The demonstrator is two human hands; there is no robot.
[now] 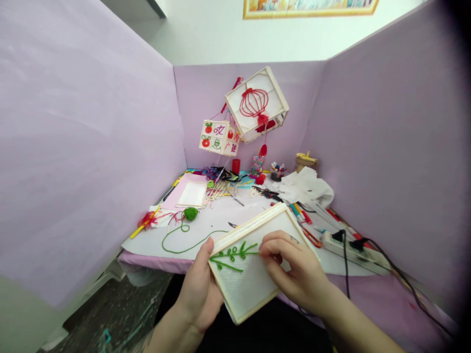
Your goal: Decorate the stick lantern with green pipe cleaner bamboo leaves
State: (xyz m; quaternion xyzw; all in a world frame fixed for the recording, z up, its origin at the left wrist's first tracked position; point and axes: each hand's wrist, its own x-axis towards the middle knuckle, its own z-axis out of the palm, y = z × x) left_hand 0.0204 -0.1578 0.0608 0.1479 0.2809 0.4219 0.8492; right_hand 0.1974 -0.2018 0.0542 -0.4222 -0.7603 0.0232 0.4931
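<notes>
A wood-framed white panel (253,289) is tilted over the table's front edge, with a green yarn branch with small leaf loops (232,254) on its left part. My left hand (198,289) grips the panel's left corner, thumb on the frame. My right hand (294,269) is over the panel's right half, fingers pinched together at the right tip of the green branch; what lies between the fingertips is hidden. A green yarn ball (191,213) sits on the table at the left, its loose strand curving towards the panel.
Wooden-framed lanterns (257,105) hang at the back. A white frame (192,194) lies back left, red threads (149,219) at the left edge. Scissors, sticks and crumpled white cloth (305,186) lie behind the panel. A power strip (353,250) with black cables is at the right.
</notes>
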